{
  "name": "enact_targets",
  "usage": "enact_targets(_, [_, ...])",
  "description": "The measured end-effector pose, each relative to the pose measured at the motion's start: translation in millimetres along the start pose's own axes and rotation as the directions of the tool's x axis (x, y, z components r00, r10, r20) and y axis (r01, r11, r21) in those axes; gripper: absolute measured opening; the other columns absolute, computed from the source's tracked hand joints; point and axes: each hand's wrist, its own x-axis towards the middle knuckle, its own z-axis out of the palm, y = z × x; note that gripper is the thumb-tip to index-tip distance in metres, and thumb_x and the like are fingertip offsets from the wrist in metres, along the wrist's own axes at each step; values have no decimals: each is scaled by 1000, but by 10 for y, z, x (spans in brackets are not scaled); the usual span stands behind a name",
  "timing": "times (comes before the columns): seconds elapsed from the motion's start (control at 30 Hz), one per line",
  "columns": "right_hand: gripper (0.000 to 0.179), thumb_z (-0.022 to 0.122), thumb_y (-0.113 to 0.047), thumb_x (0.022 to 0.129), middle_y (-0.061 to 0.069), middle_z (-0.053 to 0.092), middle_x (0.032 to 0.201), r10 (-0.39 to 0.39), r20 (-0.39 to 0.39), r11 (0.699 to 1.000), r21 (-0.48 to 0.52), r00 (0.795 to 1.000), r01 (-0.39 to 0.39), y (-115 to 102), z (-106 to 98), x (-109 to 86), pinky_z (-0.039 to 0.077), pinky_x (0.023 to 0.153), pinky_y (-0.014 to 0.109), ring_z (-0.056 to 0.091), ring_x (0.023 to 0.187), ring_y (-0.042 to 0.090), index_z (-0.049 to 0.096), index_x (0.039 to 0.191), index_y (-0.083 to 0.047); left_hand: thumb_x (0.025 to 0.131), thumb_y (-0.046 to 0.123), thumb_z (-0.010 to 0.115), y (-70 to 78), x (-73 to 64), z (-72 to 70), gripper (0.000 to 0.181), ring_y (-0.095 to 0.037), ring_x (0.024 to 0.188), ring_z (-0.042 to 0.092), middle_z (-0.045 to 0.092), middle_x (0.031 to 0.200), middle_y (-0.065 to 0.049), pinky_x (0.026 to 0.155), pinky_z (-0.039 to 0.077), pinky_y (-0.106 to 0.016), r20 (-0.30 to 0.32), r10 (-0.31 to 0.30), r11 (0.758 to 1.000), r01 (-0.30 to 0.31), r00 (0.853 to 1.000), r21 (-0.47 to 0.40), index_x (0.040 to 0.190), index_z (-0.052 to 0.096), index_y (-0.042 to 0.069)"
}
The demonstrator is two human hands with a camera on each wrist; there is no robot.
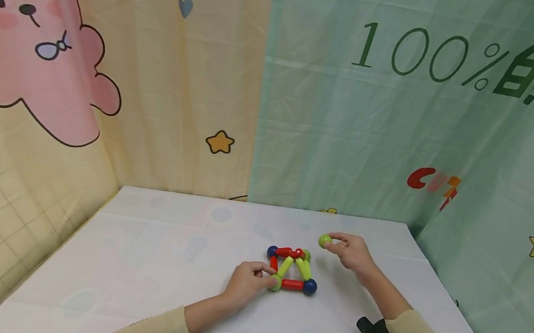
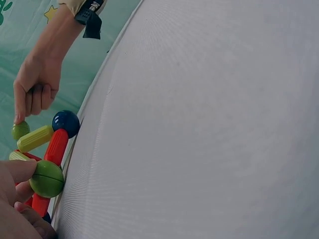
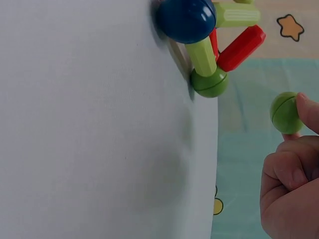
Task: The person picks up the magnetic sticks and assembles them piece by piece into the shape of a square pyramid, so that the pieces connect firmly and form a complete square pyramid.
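Observation:
A small frame of toy rods and balls sits on the white table. Its corners are green and dark blue balls [image 1: 310, 287], joined by rods that include a red rod [image 1: 292, 285] along the near side. Yellow-green rods [image 1: 285, 267] and red ones slant up from the corners, their upper ends free in the right wrist view. My left hand [image 1: 246, 285] pinches the green corner ball [image 2: 47, 179] at the near left. Up and to the right of the frame, my right hand [image 1: 354, 254] holds a loose green ball [image 3: 286, 113] between thumb and finger, apart from the rods.
The white-covered table [image 1: 154, 263] spreads around the frame on all sides. Behind it hang a yellow curtain [image 1: 182, 92] and a green curtain [image 1: 329, 135]. A black wrist device [image 1: 372, 328] sits by the right sleeve.

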Motion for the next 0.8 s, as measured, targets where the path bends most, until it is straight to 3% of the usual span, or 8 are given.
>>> enact_targets(0.8, [34, 75, -20, 90, -2, 36, 55, -47, 134, 999, 23, 990, 45, -355, 405, -219, 26, 47, 25, 30, 47, 16, 71, 122, -9, 80, 24, 83, 13, 1, -3, 16, -11, 58, 37, 40, 61, 5, 53, 26, -23, 6, -5, 1000, 5, 1000, -18, 94, 80, 18])
